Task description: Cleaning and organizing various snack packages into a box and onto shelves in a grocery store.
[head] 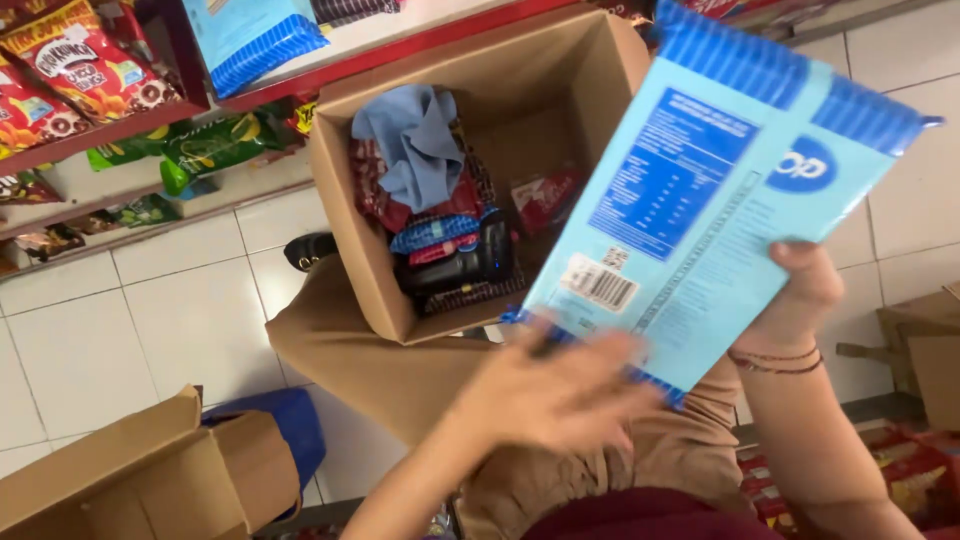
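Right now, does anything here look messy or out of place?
A little. A crumpled blue cloth lies on top of the snack packs in the open cardboard box, which rests tilted on the person's leg. Green packets lie jumbled on the low shelf. The light blue packet looks intact.

The large snack packet (720,190) is pale sky-blue, with darker blue ribbed bands along both sealed ends, a deep blue panel of white print, a round blue logo patch and a white barcode label with black bars. The open cardboard box (400,290) is plain brown. Inside it a crumpled cloth (415,140) is dusty blue, over red and dark checked packets (385,195) and a black object (470,262). The floor (130,330) has white tiles with thin grey joints. The shelf edge (300,78) is red. Packets on the shelf (80,65) are red with yellow and brown, others green (215,145). The trousers (390,365) are tan, and the wrist thread (775,360) is reddish-brown.
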